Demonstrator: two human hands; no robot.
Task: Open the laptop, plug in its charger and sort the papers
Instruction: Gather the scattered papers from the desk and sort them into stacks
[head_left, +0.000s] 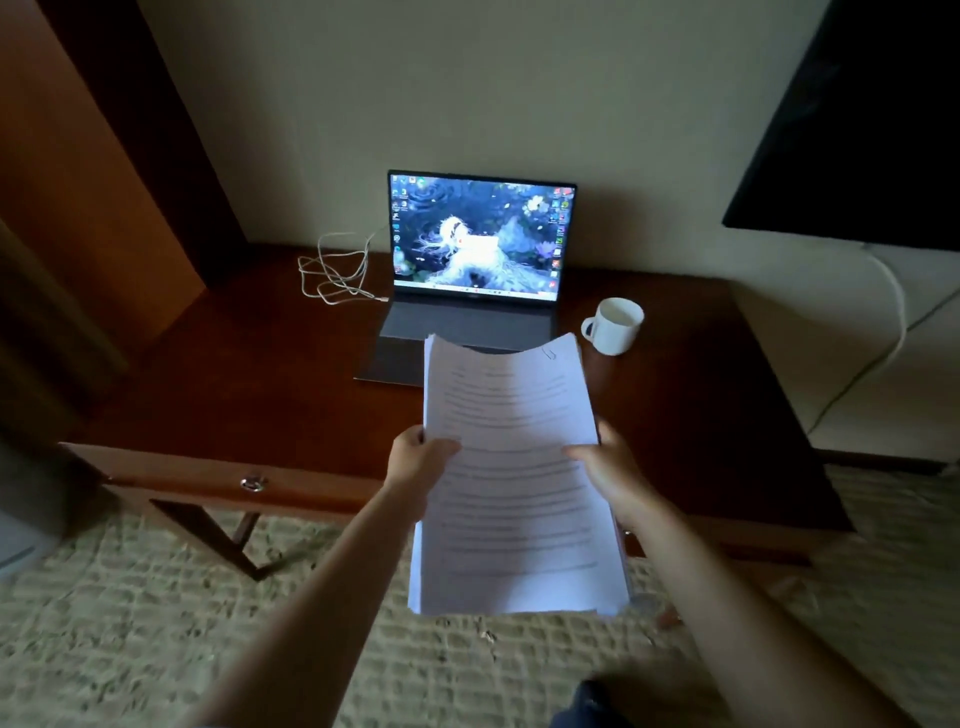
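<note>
In front of the open grey laptop with its lit screen, the left hand and right hand pinch the thick white printed paper stack by its side edges above the desk, so paper sorting appears to be in hand, and the next move calls for separating sheets.

Laptop sits open at back-centre of desk, against wall. Charger cable lies coiled just left of it, plug end at laptop's left edge, prob. plugged in. Mug near its right. Papers held above desk's front edge, btw left hand & right hand.
</note>
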